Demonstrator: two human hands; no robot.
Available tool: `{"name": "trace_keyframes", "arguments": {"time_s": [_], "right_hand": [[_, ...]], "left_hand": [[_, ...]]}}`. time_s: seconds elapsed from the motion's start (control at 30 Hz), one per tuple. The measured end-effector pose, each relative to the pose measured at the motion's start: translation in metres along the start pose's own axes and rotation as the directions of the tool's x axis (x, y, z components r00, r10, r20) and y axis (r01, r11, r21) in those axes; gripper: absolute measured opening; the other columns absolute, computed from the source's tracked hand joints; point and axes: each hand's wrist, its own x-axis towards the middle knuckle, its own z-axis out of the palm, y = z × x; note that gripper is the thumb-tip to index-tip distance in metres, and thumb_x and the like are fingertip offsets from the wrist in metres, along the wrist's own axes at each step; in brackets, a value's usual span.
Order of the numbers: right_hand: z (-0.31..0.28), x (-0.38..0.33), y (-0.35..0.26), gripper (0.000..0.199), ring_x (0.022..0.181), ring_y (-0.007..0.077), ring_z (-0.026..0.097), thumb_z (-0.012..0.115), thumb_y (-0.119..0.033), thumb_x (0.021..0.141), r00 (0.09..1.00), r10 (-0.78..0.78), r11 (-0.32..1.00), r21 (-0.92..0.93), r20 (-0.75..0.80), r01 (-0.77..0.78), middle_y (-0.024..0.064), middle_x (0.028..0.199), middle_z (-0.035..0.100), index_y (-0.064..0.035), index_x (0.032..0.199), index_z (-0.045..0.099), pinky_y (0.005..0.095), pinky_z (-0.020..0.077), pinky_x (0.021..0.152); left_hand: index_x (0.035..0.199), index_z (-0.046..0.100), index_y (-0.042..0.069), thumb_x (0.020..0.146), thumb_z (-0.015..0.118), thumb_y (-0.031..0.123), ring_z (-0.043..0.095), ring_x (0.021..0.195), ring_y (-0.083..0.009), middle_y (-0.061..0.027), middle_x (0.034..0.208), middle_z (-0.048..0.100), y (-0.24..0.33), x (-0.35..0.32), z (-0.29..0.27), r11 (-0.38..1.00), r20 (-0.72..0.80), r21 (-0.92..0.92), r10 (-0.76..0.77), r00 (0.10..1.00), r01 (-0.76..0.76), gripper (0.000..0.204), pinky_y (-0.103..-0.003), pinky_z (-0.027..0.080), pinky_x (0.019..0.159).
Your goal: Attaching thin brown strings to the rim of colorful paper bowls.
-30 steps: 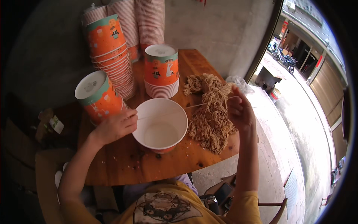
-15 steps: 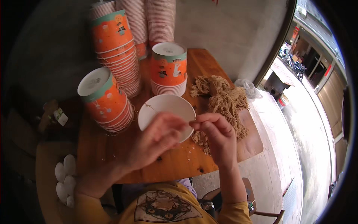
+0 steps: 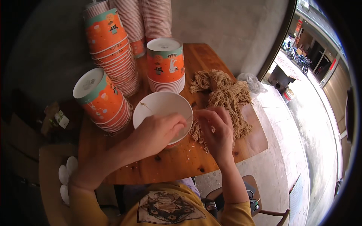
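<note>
A white-lined paper bucket stands upright, its mouth facing me. At its left rim a short piece of tan string pokes into the inside. My left hand reaches over the near rim with curled fingers inside the mouth; what they hold, if anything, is hidden. Right at the bucket's right rim, my right hand pinches with thumb and forefinger; anything between them is too small to make out. A bundle of tan strings lies just behind and beside my right hand.
Upside-down orange paper buckets stand in a leaning stack, a back stack and a tall stack. Plastic-wrapped stacks rise behind. A clear plastic bag sits at the wooden table's right edge. A chair is below right.
My left hand has turned over and moved into the bucket's mouth, its fingers curling. My right hand stays pinched at the right rim. The view has shifted slightly.
</note>
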Motion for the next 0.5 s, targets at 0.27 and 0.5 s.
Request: {"name": "trace_keyframes", "arguments": {"time_s": [0.27, 0.5], "right_hand": [[-0.007, 0.000, -0.005, 0.036, 0.082, 0.0096, 0.062, 0.057, -0.011, 0.099, 0.879, 0.406, 0.555, 0.697, 0.251, -0.455, 0.0038, 0.106, 0.063, -0.0031, 0.133, 0.049, 0.0235, 0.0523, 0.068], [-0.010, -0.005, 0.019, 0.014, 0.078, 0.0099, 0.059, 0.065, -0.012, 0.094, 0.894, 0.326, 0.692, 0.567, 0.308, -0.448, 0.0026, 0.093, 0.065, -0.0017, 0.104, 0.064, 0.0258, 0.0484, 0.069]], "left_hand": [[0.101, 0.051, 0.002, 0.085, 0.057, 0.007, 0.060, 0.084, -0.0288, -0.0107, 0.083, 0.059, 0.018, 0.045, 0.002, 0.672, 0.104, 0.575, 0.505, 0.857, -0.466, 0.018, -0.039, 0.052, 0.070], [0.099, 0.048, 0.003, 0.086, 0.060, 0.001, 0.059, 0.073, -0.0307, -0.0112, 0.075, 0.053, 0.009, 0.045, 0.008, 0.720, 0.055, 0.496, 0.531, 0.845, -0.485, 0.018, -0.039, 0.049, 0.063]]}}
